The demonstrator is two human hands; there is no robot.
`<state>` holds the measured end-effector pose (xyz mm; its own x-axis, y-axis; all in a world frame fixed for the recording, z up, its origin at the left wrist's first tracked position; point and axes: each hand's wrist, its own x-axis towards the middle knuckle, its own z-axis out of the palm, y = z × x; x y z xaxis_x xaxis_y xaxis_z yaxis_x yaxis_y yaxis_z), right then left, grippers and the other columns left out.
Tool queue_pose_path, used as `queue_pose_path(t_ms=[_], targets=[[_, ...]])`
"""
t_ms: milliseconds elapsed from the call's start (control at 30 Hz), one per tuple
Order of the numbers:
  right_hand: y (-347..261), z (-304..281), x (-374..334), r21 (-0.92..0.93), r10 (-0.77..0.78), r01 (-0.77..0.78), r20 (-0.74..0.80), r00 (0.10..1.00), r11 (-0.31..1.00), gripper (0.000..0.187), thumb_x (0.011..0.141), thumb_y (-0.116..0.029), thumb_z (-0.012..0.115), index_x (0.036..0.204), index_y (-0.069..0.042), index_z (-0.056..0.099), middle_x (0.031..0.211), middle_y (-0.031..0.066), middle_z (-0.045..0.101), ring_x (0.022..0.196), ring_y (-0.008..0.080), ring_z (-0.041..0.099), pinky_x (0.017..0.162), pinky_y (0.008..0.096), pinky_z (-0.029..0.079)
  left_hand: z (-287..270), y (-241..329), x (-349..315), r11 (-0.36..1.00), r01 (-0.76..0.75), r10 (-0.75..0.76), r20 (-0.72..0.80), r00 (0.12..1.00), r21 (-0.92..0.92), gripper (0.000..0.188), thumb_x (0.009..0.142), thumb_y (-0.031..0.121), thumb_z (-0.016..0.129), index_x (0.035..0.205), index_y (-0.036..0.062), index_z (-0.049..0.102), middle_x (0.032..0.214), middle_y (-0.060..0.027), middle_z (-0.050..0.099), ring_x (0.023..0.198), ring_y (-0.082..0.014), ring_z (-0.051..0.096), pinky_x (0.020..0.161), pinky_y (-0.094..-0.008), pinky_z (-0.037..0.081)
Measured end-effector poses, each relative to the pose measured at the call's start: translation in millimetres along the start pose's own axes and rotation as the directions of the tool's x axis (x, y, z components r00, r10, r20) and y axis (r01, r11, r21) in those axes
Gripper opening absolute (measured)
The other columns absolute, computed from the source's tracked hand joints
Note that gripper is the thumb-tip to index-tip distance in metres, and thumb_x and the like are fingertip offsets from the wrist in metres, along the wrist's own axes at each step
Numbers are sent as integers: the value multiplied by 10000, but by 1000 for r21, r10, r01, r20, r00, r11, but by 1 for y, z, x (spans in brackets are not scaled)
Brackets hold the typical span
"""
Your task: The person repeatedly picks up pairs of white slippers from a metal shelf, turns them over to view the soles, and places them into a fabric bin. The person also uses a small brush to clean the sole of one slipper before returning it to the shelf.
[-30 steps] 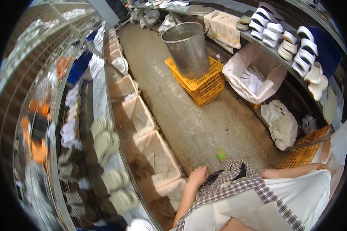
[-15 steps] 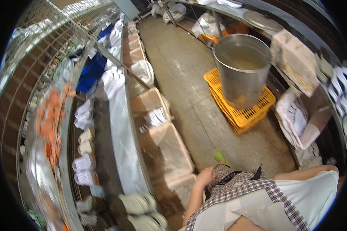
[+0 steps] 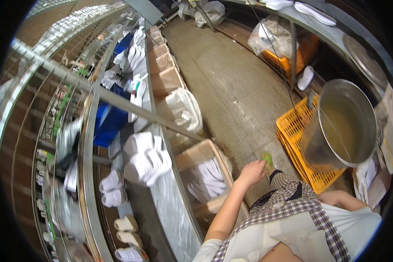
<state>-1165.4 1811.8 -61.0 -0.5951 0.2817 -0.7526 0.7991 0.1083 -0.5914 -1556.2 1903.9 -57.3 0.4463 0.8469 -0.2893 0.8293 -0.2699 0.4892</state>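
Left hand: out ahead of the body [image 3: 253, 173], nearest the pink-walled bin [image 3: 198, 156] of white shoe parts [image 3: 208, 178]; fingers loosely bent, palm hidden. Cannot tell whether the grip is spread or pressed together.
Right hand: beside the checked apron [image 3: 279, 191], near the metal pot [image 3: 317, 146]; fingers mostly hidden [image 3: 332, 198], grip cannot be told.
Pot hazard: it rests on stacked yellow crates [image 3: 289, 124]; a hip or elbow bumping it in passing could slosh the cloudy liquid [image 3: 347, 126] or shift the stack.
Footing hazard: the green shoe [image 3: 267, 157] is near the crates; a toe catching their edge could cause a stumble.
Bin hazard: a low-swinging left arm could snag the rim.
Change, pot: since the earlier frame it lies farther right and lower in view.
Change, left hand: now reaches higher in view.
Change, lower right shelf: a lone white shoe [image 3: 306, 77] now shows.
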Motion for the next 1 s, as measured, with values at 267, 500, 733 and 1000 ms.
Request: queue_pose_path(t_ms=[267,500,733,1000], targets=[[-159,-279,139,-404,11,-87,-187,982,911,232,690,-261,609,806,-66,661,738,152,638,721,345,619,603,430,481,-159,-164,128,991,20,-12,63,998,-134,428,852,266,578,1200,29,499,1108,-208,572,1035,-361,541,873,-402,444],[-273,-527,355,-535,-471,153,-531,704,831,162,755,-213,566,810,-74,631,794,120,625,785,316,600,697,437,479,-231,-360,211,759,303,-350,32,936,-576,414,853,187,615,1195,-19,502,1078,-188,607,978,-247,604,839,-336,476],[-355,-747,520,-426,-408,223,-417,812,877,203,752,-217,555,851,-58,634,894,144,636,851,332,601,735,441,488,-389,-533,357,893,291,-291,51,955,-343,440,845,288,579,1190,21,516,1126,-221,578,1068,-364,536,909,-410,429],[-292,-927,647,-178,-2,-121,-572,820,977,233,750,-215,533,872,-53,648,869,171,632,842,353,597,730,458,482,-562,-715,563,987,111,-116,-34,993,-119,320,838,235,582,1080,26,567,1040,-196,601,967,-361,566,835,-409,458]])
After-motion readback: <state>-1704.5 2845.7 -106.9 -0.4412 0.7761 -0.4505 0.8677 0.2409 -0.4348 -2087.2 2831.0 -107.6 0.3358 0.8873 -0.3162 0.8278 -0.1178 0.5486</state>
